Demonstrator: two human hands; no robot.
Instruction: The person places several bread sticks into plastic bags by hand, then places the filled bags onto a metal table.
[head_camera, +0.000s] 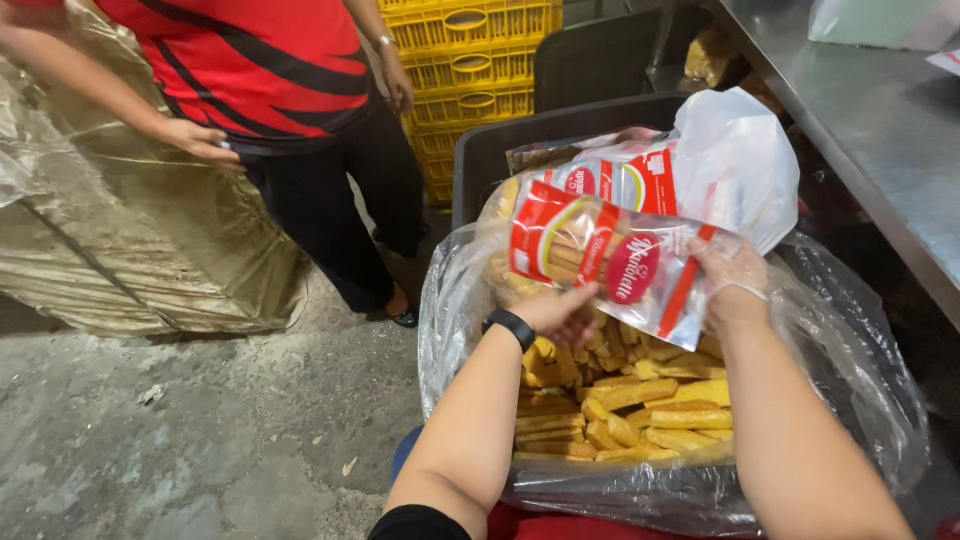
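My left hand (562, 312) and gloved right hand (733, 280) both clamp a printed clear packet (610, 262) of biscuit sticks, held above the plastic-lined bin (850, 400) of loose yellow sticks (640, 400).

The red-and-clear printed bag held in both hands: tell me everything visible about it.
The printed bag is thin clear plastic with red and white panels and a red oval mark. Pale yellow biscuit sticks show through it, so it is at least partly filled. It is held tilted above the lined bin of loose biscuit sticks. The left hand grips its lower edge; the right hand, under thin clear film, holds its right end. A similar bag lies behind it.
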